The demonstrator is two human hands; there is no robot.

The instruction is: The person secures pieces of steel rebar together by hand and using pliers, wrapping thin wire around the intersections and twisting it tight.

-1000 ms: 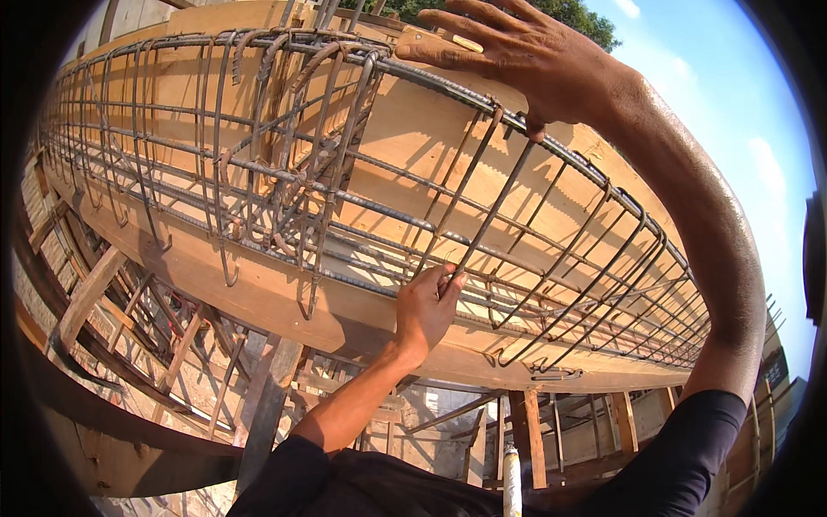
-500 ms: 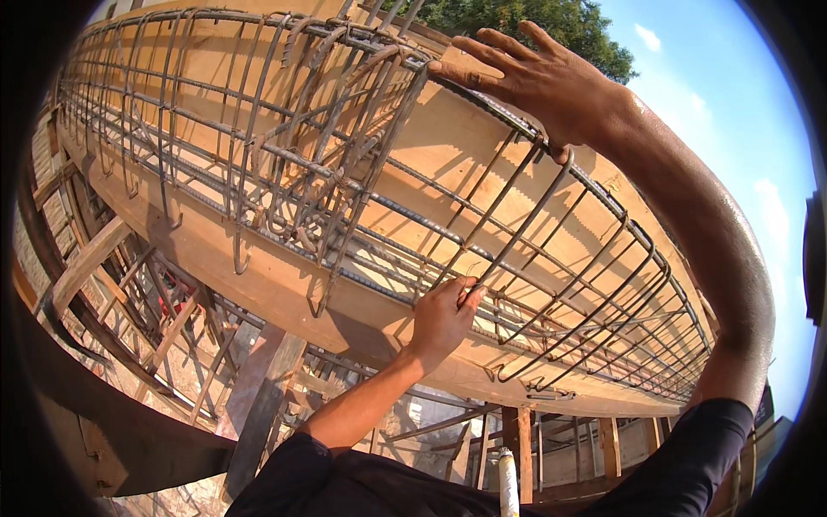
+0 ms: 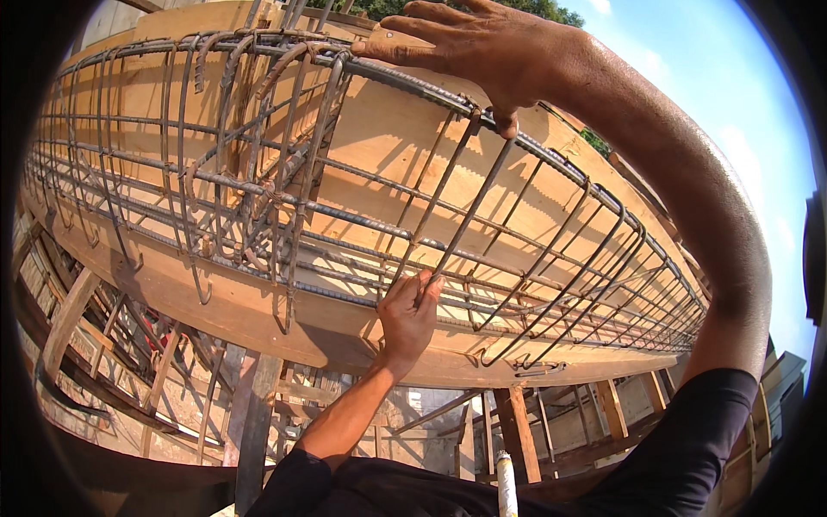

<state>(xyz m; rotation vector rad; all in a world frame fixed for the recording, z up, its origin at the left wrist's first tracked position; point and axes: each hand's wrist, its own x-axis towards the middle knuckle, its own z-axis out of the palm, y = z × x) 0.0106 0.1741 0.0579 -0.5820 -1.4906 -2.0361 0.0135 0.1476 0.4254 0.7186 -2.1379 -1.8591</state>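
Note:
A long rebar cage (image 3: pixel 258 198) of rusty bars and bent stirrups lies inside a wooden beam form (image 3: pixel 258 323). My left hand (image 3: pixel 407 314) reaches up from below and grips the lower end of one slanted stirrup (image 3: pixel 465 220). My right hand (image 3: pixel 469 47) rests over the top long bar (image 3: pixel 568 168). Its fingers are spread along the bar and its thumb is hooked at the top of the same stirrup. The stirrup leans between my two hands.
A dense bundle of curved bars (image 3: pixel 284 112) crosses the cage to the left of my hands. Wooden props and braces (image 3: pixel 258 414) stand under the form. A white tube-like object (image 3: pixel 506 482) sticks up near my chest. Trees and sky lie beyond the form.
Both hands stay on the same stirrup. They and the cage have shifted slightly left in the view as my head moved closer.

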